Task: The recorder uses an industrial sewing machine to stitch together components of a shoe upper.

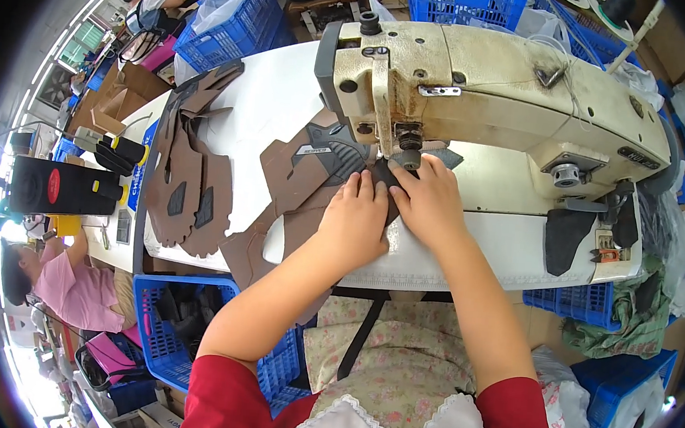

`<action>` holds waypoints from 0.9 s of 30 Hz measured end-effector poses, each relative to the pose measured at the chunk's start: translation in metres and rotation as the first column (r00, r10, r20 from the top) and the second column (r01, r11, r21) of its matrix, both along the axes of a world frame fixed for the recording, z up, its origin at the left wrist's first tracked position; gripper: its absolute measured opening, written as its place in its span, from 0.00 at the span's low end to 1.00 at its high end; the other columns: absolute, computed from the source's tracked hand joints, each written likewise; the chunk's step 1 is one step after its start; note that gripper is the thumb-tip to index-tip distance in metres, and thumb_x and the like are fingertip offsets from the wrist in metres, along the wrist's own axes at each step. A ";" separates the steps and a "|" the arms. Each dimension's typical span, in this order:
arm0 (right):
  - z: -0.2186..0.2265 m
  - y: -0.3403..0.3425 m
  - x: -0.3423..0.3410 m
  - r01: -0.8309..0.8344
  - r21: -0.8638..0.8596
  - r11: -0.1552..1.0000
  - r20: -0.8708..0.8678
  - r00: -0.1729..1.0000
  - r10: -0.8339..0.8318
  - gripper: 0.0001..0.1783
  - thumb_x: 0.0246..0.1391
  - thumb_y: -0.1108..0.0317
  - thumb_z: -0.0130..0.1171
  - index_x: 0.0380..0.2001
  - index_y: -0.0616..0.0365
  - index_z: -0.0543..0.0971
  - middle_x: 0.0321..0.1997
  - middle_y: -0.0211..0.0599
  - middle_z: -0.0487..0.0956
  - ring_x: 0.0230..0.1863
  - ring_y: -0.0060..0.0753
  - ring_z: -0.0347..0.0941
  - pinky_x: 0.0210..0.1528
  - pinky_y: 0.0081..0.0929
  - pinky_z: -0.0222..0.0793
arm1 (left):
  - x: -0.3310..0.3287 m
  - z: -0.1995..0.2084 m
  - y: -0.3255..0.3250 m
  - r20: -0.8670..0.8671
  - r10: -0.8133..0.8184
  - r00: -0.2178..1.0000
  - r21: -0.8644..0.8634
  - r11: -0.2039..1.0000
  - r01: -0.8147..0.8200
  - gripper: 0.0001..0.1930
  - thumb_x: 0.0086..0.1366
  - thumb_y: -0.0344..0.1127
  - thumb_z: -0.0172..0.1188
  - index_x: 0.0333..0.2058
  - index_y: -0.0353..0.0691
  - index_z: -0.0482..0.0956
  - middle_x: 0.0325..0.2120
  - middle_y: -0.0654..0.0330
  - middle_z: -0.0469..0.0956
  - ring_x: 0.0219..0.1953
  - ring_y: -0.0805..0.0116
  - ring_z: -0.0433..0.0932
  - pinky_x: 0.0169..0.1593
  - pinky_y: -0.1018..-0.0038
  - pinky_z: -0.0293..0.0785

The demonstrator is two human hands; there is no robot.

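Both my hands lie on work at the cream sewing machine point(489, 89), close under its needle area. My left hand point(356, 219) rests flat, fingers stretched forward, on a dark strip of material point(383, 173) and the edge of a brown shoe-upper piece point(289, 174) with dark grey textured patches. Just right of the presser foot, my right hand point(429, 203) lies with thumb and fingers extended over the same dark material. The fingertips of my right hand are partly hidden by the machine head. The brown piece spreads left and toward me over the white table point(273, 72).
A stack of brown shoe-upper pieces point(192, 178) lies at the table's left. A dark cut piece point(570, 240) lies at the right. Blue crates point(184, 282) stand below the table and behind it. Two other people point(79, 290) point(145, 9) sit at the left.
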State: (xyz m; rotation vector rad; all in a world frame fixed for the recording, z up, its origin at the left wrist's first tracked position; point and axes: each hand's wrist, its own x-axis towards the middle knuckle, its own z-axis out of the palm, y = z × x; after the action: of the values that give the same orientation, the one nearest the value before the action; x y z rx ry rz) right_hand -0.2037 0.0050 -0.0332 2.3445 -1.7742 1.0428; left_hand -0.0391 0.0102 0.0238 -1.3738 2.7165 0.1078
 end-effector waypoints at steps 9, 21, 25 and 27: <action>-0.007 -0.005 -0.004 0.040 0.005 0.999 0.047 0.998 -0.040 0.13 0.53 0.61 0.65 0.42 0.51 0.84 0.54 0.34 0.77 0.60 0.44 0.69 0.59 0.46 0.66 | 0.005 -0.031 0.008 -0.062 -0.121 0.991 -0.310 0.946 0.096 0.25 0.55 0.29 0.58 0.54 0.33 0.75 0.54 0.40 0.76 0.58 0.47 0.76 0.61 0.57 0.72; -0.006 -0.008 -0.015 -0.033 0.090 0.995 0.021 0.999 0.031 0.16 0.55 0.61 0.63 0.47 0.52 0.82 0.60 0.38 0.74 0.65 0.48 0.66 0.66 0.48 0.62 | 0.035 -0.021 -0.009 -0.257 -0.396 0.881 -0.300 0.900 0.317 0.19 0.49 0.27 0.59 0.43 0.40 0.83 0.45 0.54 0.84 0.46 0.60 0.84 0.45 0.66 0.81; -0.005 -0.010 -0.017 -0.045 0.095 0.994 0.018 0.999 0.044 0.16 0.55 0.62 0.63 0.47 0.52 0.82 0.61 0.38 0.74 0.65 0.48 0.66 0.66 0.48 0.62 | 0.037 -0.022 -0.011 -0.222 -0.439 0.871 -0.318 0.877 0.361 0.19 0.49 0.29 0.60 0.43 0.40 0.82 0.44 0.54 0.84 0.46 0.60 0.84 0.44 0.67 0.81; -0.003 -0.011 -0.018 -0.031 0.118 0.992 0.001 1.000 0.031 0.15 0.54 0.62 0.64 0.45 0.53 0.82 0.61 0.37 0.74 0.66 0.48 0.66 0.66 0.48 0.62 | 0.034 -0.024 -0.010 -0.215 -0.437 0.873 -0.326 0.875 0.358 0.19 0.49 0.29 0.60 0.43 0.39 0.82 0.44 0.53 0.84 0.46 0.60 0.84 0.44 0.67 0.81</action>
State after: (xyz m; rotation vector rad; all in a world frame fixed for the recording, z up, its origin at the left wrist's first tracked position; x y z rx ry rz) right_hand -0.2214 -0.0056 -0.0360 2.4474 -1.8544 0.9660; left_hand -0.0053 0.0000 0.0001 -0.8562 3.3046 -0.1241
